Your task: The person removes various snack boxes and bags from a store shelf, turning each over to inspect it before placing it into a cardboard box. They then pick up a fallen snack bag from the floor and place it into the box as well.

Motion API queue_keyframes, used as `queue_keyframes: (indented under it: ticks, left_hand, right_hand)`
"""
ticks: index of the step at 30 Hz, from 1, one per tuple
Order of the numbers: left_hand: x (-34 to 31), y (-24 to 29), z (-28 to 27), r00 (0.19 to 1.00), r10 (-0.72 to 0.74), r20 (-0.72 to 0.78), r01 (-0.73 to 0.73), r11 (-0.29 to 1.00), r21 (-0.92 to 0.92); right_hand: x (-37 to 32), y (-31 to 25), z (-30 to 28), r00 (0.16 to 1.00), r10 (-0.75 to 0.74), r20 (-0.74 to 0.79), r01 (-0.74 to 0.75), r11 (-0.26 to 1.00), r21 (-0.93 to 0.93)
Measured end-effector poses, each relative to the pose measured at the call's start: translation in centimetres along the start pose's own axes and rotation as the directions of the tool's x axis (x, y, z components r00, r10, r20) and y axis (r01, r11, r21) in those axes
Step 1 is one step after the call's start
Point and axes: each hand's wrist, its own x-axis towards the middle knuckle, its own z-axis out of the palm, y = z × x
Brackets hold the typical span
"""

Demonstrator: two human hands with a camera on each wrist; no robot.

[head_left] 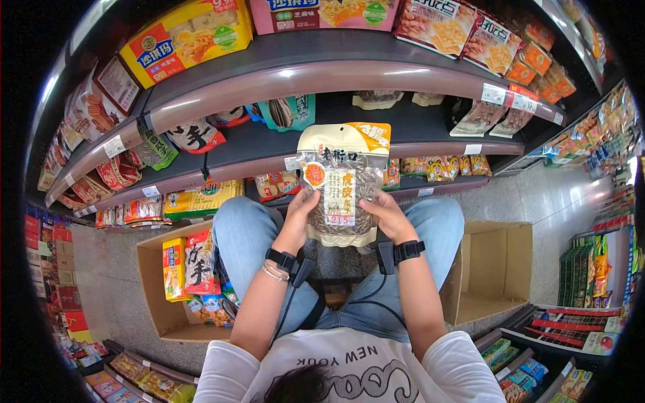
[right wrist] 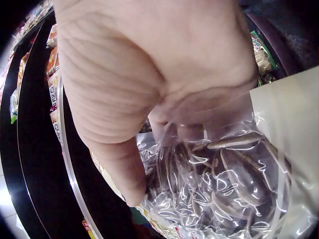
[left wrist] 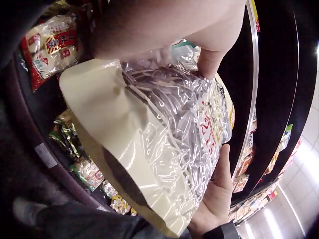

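Observation:
A cream bag of sunflower seeds [head_left: 342, 185] with a clear window and an orange corner is held upright above the knees in the head view. My left hand [head_left: 300, 218] grips its left edge, thumb on the front. At the right edge my right hand [head_left: 390, 216] grips it the same way. The left wrist view shows the bag [left wrist: 169, 139] from its lower end, with the left hand [left wrist: 169, 30] over it and the right hand [left wrist: 215, 199] beyond. In the right wrist view the right hand's [right wrist: 154, 64] fingers go behind the bag [right wrist: 224, 189].
Shelves [head_left: 269, 77] of packaged snacks curve ahead. On the floor at the left, a cardboard box [head_left: 153, 295] holds a yellow pack [head_left: 175, 269], a red and white bag [head_left: 200, 262] and smaller packs. Another cardboard box [head_left: 497, 269] stands beside the right knee.

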Motion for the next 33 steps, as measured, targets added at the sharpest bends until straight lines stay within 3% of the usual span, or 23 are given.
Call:
queue_keyframes:
  ticks: [12, 14, 17, 19, 21, 23, 25, 26, 29, 30, 33]
  left_hand:
    - [-0.2, 0.1, 0.5, 0.999, 0.013, 0.051, -0.013, 1.000, 0.009]
    - [0.0, -0.1, 0.1, 0.999, 0.017, 0.050, -0.019, 0.999, 0.047]
    - [0.8, -1.0, -0.7, 0.987, 0.142, -0.081, -0.129, 0.981, 0.141]
    - [1.1, -0.9, -0.8, 0.959, 0.264, -0.104, -0.195, 0.880, 0.434]
    - [0.5, -1.0, -0.2, 0.974, 0.218, -0.059, -0.159, 0.848, 0.506]
    - [1.3, -2.9, -1.0, 0.979, 0.159, 0.131, -0.203, 0.844, 0.496]
    - [0.3, -2.7, 0.6, 0.832, 0.433, 0.348, -0.509, 0.344, 0.789]
    - [-0.1, -2.1, 1.8, 0.848, 0.393, 0.355, -0.528, 0.568, 0.632]
    - [0.7, -3.1, -0.1, 0.972, 0.180, 0.150, -0.224, 0.903, 0.367]
    - [0.4, -2.7, 0.0, 0.992, 0.111, 0.061, -0.125, 0.947, 0.296]
    - [0.3, -1.5, 0.0, 1.000, -0.006, 0.025, 0.005, 1.000, 0.022]
  right_hand:
    - [-0.5, 0.3, 0.0, 0.997, -0.012, 0.077, 0.018, 0.997, -0.073]
    - [-0.3, 0.4, 0.2, 1.000, -0.006, 0.026, 0.008, 0.999, -0.048]
    - [-0.1, 0.4, 0.7, 0.996, -0.052, -0.067, 0.051, 0.999, -0.012]
    - [0.2, 0.5, 0.9, 0.983, -0.126, -0.136, 0.128, 0.992, 0.003]
    - [0.7, 1.1, 0.9, 0.955, -0.215, -0.203, 0.221, 0.975, 0.008]
    - [0.7, 1.5, 1.2, 0.949, -0.267, -0.168, 0.263, 0.964, -0.042]
    - [0.4, 1.6, 1.9, 0.949, -0.311, -0.059, 0.303, 0.946, -0.118]
    - [0.1, 1.4, 2.2, 0.954, -0.297, 0.043, 0.300, 0.937, -0.178]
    - [0.2, 1.6, 1.7, 0.967, -0.177, 0.182, 0.210, 0.961, -0.182]
    - [0.3, 1.4, 1.8, 0.961, -0.188, 0.204, 0.230, 0.950, -0.212]
    - [0.8, 0.6, 1.6, 0.975, -0.220, -0.027, 0.216, 0.969, -0.116]
